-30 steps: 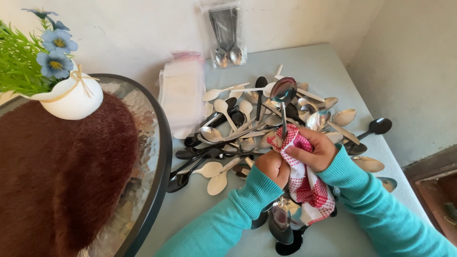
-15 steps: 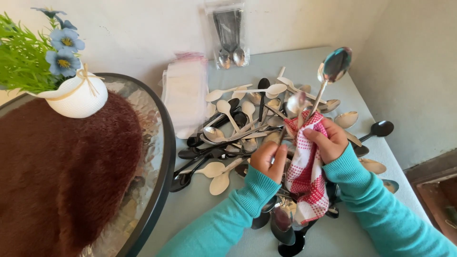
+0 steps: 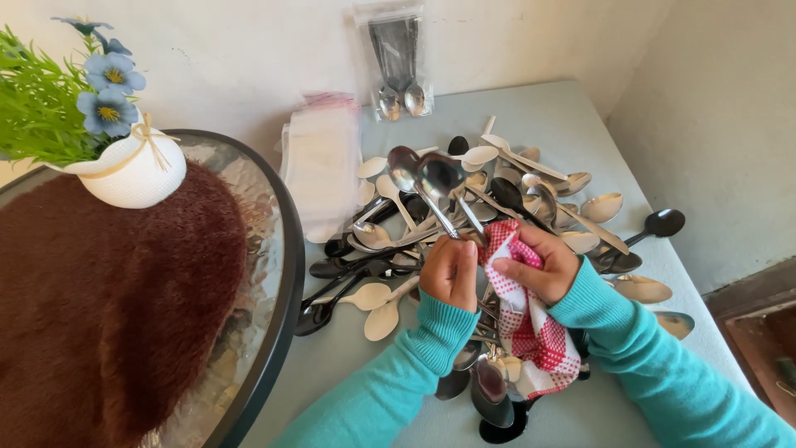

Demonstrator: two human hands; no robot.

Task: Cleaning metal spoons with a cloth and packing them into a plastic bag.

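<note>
Now spoons in left hand

left hand grips two metal spoons by their handles. right hand presses a red-and-white checked cloth against them, above a heap of spoons.

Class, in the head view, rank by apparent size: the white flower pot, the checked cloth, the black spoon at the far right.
1. White flower pot
2. Checked cloth; close to the pot, order unsure
3. Black spoon

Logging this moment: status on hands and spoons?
Left hand grips two metal spoons. Right hand clutches checked cloth. Spoon pile underneath.
</note>
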